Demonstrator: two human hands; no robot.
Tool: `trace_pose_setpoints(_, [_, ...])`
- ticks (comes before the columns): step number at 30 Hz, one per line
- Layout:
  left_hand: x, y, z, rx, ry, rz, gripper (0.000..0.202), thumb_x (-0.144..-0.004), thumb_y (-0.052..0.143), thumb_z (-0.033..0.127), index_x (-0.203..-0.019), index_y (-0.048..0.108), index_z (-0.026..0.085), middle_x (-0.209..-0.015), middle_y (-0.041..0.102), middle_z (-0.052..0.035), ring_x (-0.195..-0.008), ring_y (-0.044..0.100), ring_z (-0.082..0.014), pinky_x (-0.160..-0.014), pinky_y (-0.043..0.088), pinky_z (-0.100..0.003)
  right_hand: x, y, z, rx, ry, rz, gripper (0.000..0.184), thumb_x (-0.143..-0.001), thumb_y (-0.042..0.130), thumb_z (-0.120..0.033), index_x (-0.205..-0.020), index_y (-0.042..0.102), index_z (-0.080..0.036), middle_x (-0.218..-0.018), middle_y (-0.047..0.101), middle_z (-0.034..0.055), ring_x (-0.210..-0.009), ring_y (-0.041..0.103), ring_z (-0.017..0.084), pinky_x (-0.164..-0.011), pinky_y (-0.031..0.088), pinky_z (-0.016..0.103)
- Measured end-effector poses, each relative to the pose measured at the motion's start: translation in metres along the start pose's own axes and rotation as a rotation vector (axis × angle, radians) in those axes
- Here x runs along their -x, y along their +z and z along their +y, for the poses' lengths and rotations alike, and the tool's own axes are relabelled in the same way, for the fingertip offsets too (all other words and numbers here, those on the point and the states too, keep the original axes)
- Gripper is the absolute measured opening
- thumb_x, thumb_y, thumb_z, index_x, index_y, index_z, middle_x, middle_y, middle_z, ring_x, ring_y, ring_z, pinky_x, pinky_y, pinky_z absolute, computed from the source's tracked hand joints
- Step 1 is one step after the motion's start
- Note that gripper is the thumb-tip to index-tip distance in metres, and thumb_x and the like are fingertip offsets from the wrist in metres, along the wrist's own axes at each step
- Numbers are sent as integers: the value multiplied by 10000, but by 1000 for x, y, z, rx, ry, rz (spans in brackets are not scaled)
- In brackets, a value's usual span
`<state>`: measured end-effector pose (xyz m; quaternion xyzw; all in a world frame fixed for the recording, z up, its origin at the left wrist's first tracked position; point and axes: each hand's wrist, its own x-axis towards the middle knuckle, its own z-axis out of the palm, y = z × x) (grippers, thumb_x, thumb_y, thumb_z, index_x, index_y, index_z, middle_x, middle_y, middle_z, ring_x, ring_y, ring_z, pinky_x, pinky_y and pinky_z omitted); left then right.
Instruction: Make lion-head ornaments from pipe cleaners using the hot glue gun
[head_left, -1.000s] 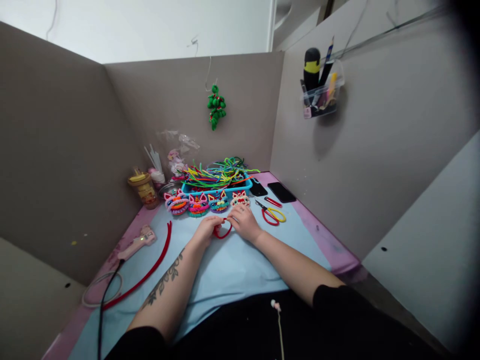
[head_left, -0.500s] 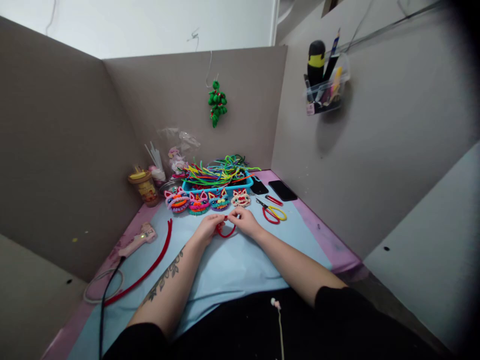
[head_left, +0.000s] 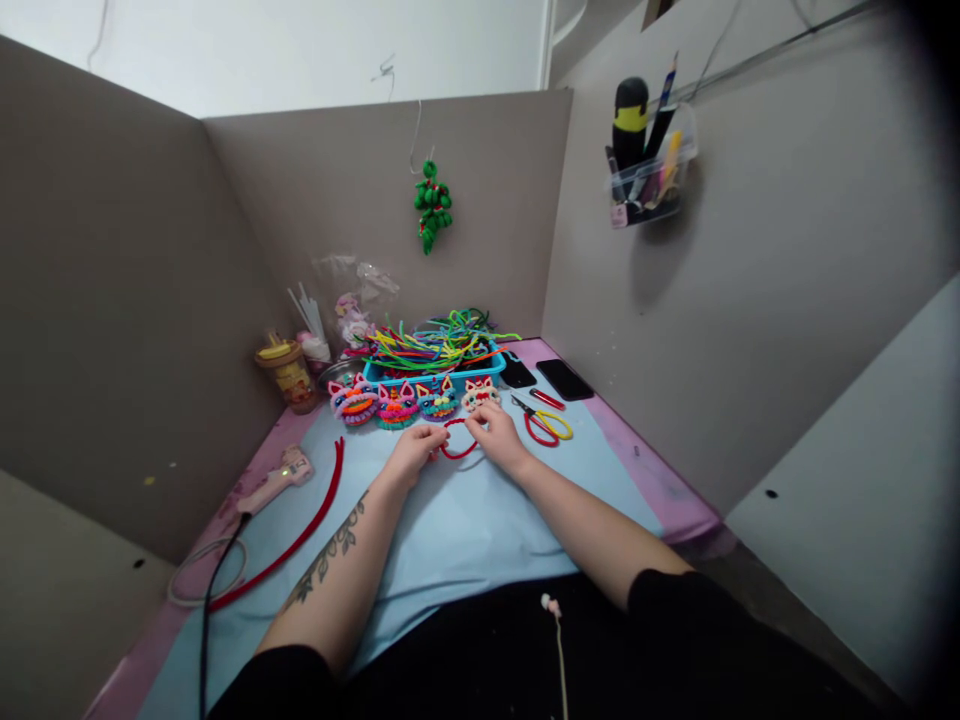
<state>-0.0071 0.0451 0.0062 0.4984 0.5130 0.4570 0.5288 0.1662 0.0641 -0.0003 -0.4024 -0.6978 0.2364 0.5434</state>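
Observation:
A red pipe cleaner ring is held up between both hands over the blue cloth. My left hand pinches the ring's left side. The fingers of my right hand close on its right side. Just beyond the hands stand several colourful pipe cleaner animal heads, among them a blue one and a white one. To the right of my right hand lie scissors with one red and one yellow handle.
Behind the heads sits a blue basket heaped with pipe cleaners. At left are a pink glue gun, a bundle of red pipe cleaners and a cup. A phone lies at right. Grey partitions enclose the table.
My hands have moved apart, the right one slightly to the right and forward. The red loop between them now shows wider and more fully.

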Motion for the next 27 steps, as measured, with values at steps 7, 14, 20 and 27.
trace_pose_setpoints(7, [0,-3,4,-46,23,64,316,-570,705,415,-711,628,143,-689,648,-39,-575,529,-115,-500,336,-203,-4,2,5,-320,257,-142,267,-751,557,-424,-799,613,-168,-710,572,11,-637,478,123,-572,390,240])
trace_pose_setpoints(14, [-2,-1,1,246,14,84,331,-583,726,421,-748,595,165,-756,638,-4,-606,539,-82,-506,357,-173,0,12,9,-795,581,-321,342,-594,746,-380,-830,634,-159,-731,618,16,-537,489,74,-456,355,192])
trace_pose_setpoints(20, [3,3,7,382,-10,-15,326,-605,730,404,-727,552,160,-839,627,-23,-620,543,-73,-497,380,-166,0,12,7,-996,686,-248,250,-602,780,-299,-720,611,-158,-758,645,18,-608,575,77,-556,469,190])
trace_pose_setpoints(27, [7,3,8,334,15,-46,328,-629,718,405,-705,538,141,-764,605,-12,-542,449,-35,-453,329,-137,-2,13,10,-1037,704,-210,248,-610,786,-287,-710,606,-149,-710,644,7,-580,586,60,-529,476,147])
